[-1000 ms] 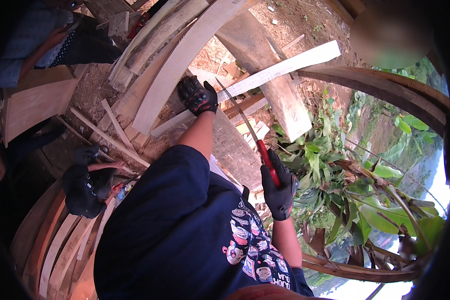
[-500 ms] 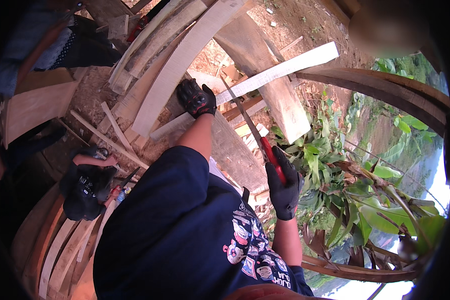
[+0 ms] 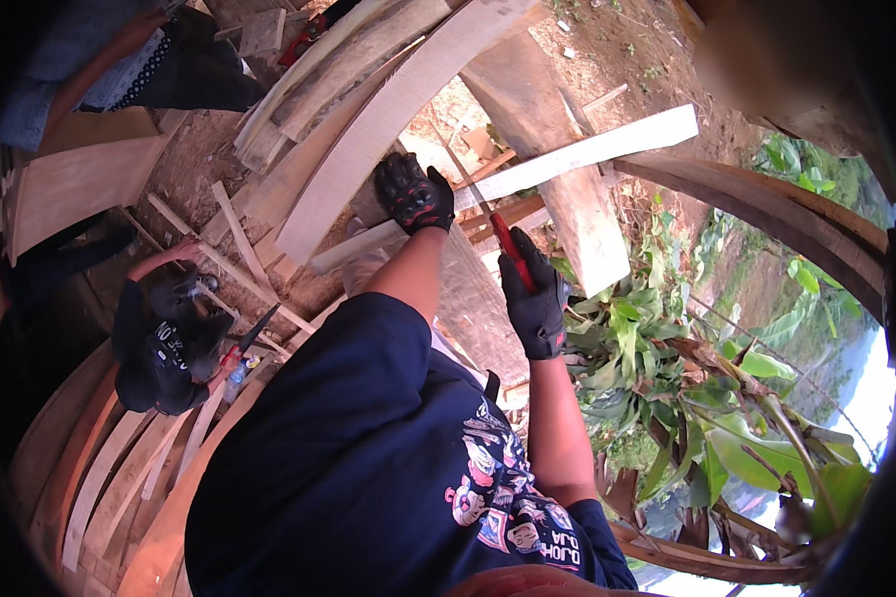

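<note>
A pale, narrow wooden board (image 3: 607,149) lies slantwise across thicker timber. My left hand (image 3: 414,195), in a black glove with red marks, is closed over this board and presses on it; its fingertips are partly hidden. In my right hand (image 3: 536,306), gloved the same way, is the red handle (image 3: 513,249) of a handsaw. The saw's thin blade (image 3: 471,187) crosses the board just right of my left hand and points away from me. Beneath the board, a thick plank (image 3: 558,149) supports its right part.
Long curved planks (image 3: 368,139) lie at the far left of my hands. At left, another person (image 3: 174,348) crouches with a red-handled saw beside more boards (image 3: 119,478). Leafy plants (image 3: 627,348) grow at right, near a curved beam (image 3: 767,189). Wood scraps litter the ground.
My right hand has pushed the saw forward and left, so its handle is nearer the board. My left hand stays on the board. The crouching person has stretched an arm to a strip of wood.
</note>
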A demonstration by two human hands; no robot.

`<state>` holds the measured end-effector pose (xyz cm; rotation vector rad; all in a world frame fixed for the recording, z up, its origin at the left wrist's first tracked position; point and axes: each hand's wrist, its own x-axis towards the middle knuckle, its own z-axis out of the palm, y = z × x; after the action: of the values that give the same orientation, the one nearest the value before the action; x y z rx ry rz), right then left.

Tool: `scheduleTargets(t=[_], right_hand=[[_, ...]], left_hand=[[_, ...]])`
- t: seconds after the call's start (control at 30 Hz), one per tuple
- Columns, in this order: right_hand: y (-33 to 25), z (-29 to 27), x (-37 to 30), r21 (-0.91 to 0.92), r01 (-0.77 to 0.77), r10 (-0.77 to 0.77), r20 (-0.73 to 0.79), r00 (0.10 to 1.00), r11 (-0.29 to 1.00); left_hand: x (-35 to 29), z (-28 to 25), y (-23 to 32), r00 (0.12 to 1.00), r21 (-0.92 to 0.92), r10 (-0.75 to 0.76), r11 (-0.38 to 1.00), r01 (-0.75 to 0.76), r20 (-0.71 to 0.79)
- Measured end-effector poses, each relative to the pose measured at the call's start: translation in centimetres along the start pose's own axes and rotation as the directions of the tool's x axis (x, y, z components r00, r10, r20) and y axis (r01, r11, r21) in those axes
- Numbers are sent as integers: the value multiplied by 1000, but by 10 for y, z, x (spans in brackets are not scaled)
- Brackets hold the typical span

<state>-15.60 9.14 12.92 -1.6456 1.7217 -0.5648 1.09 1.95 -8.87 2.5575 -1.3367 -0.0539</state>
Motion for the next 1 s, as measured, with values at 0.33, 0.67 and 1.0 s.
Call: scheduleTargets(t=[0.33,0.67,1.0], right_hand=[[9,3,-10,29,-43,43,22,999,999],[28,1,-27,-25,3,-2,39,999,1000],[0,-66,-85,41,-174,173,35,984,984]], left_hand=[[0,8,-4,1000,4,-6,1000,6,27],[0,9,-3,998,38,31,999,-29,-53],[-2,12,-4,995,18,35,999,-33,-90]])
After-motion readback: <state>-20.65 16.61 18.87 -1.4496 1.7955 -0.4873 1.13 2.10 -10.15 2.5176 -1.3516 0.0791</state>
